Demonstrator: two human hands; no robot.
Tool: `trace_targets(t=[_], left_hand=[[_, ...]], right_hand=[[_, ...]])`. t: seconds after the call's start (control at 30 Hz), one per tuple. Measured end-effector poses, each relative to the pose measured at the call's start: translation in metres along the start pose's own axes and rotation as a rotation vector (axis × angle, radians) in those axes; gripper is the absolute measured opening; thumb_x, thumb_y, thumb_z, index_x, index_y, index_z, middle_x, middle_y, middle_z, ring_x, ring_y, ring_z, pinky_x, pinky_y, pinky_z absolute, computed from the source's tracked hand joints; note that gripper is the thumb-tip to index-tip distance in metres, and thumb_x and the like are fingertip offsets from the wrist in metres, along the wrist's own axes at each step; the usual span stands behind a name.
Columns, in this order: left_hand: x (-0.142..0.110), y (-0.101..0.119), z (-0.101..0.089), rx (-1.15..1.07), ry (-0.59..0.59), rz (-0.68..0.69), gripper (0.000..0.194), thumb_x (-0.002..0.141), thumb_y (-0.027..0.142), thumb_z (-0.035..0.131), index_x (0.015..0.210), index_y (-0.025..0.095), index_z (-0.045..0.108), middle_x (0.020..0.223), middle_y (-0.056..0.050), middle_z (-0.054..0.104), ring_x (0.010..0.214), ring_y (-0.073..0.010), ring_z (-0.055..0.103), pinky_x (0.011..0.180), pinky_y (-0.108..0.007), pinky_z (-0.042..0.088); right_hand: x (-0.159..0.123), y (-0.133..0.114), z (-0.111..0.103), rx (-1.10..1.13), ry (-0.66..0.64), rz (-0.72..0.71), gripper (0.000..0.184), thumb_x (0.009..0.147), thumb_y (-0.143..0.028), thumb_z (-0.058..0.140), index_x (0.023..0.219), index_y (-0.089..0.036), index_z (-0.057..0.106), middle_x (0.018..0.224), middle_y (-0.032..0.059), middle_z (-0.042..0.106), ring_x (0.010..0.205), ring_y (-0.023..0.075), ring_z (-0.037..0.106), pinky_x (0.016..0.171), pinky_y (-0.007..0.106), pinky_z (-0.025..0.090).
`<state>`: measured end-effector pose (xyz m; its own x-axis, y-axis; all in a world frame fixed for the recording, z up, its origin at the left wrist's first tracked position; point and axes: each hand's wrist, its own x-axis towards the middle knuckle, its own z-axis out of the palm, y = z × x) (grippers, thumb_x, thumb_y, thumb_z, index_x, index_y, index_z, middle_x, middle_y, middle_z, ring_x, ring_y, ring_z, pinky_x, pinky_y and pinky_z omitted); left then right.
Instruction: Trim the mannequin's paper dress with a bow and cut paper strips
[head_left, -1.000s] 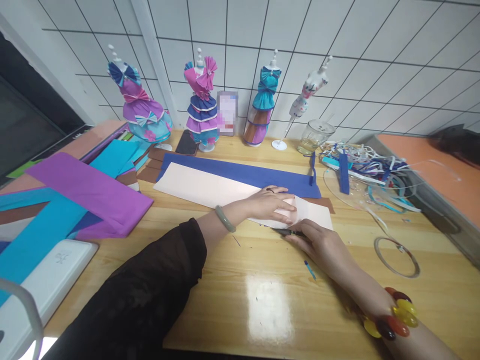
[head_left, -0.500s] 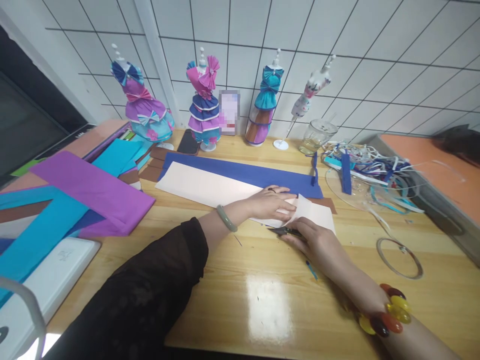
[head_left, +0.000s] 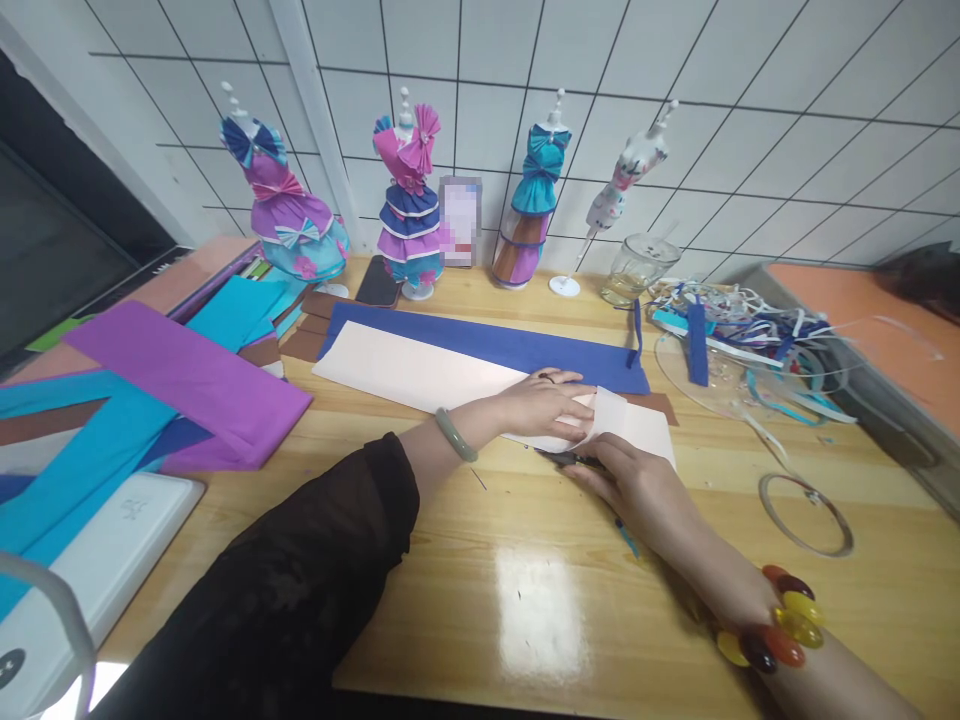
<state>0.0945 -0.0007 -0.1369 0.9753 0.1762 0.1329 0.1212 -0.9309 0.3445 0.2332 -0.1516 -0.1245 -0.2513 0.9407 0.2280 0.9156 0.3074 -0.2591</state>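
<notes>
A long pale pink sheet (head_left: 405, 372), paper or cloth, lies across the table in front of me. My left hand (head_left: 546, 405) rests flat on it, fingers spread towards its right part. A narrow flap (head_left: 611, 412) is turned over beside those fingertips. In my right hand (head_left: 630, 480) is a pair of small dark scissors (head_left: 559, 457), their pointed tip aimed left along the sheet's near edge. The palm and fingers partly hide the handles. Behind the pale sheet lies a dark blue sheet (head_left: 480, 337), and brown material (head_left: 660, 405) shows at its right.
Miniature dress forms (head_left: 409, 210) stand along the tiled wall, near a phone (head_left: 377, 283) and a glass (head_left: 639, 268). Tangled ribbon scraps (head_left: 742, 320) and a wire ring (head_left: 806, 515) lie right. Purple (head_left: 195, 380) and turquoise sheets (head_left: 97, 450) overlap a white device (head_left: 127, 540) at left.
The turned-up flap by my left fingertips has shifted slightly and looks flatter. Both hands keep nearly the same place, and the whole view has moved a little.
</notes>
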Motion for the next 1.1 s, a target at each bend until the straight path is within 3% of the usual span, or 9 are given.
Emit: trace_targets(t=[0.5,0.87,1.1], left_hand=[[-0.001,0.000,0.001,0.016,-0.034,-0.033,0.041,0.088,0.046,0.039,0.126,0.034,0.048,0.146,0.005,0.029,0.136,-0.0197,0.017,0.109,-0.035,0.013],[-0.001,0.000,0.000,0.036,-0.025,-0.020,0.043,0.088,0.047,0.040,0.127,0.033,0.048,0.146,0.002,0.031,0.136,-0.0200,0.019,0.109,-0.035,0.014],[0.000,0.001,0.000,0.003,-0.032,-0.034,0.049,0.086,0.055,0.039,0.127,0.032,0.048,0.146,0.001,0.030,0.136,-0.0215,0.019,0.108,-0.037,0.014]], right_hand=[[0.007,-0.007,0.004,-0.047,-0.012,-0.002,0.026,0.087,-0.040,0.049,0.095,-0.018,0.060,0.092,0.0085,0.067,0.082,0.0219,0.066,0.067,0.030,0.050],[0.005,-0.005,0.005,-0.058,0.001,-0.027,0.024,0.088,-0.036,0.047,0.092,-0.018,0.062,0.086,0.0067,0.067,0.072,0.0197,0.066,0.060,0.029,0.048],[-0.006,-0.007,-0.001,0.001,-0.038,0.006,0.027,0.087,-0.041,0.048,0.099,-0.020,0.060,0.092,0.0077,0.066,0.076,0.0195,0.066,0.066,0.030,0.051]])
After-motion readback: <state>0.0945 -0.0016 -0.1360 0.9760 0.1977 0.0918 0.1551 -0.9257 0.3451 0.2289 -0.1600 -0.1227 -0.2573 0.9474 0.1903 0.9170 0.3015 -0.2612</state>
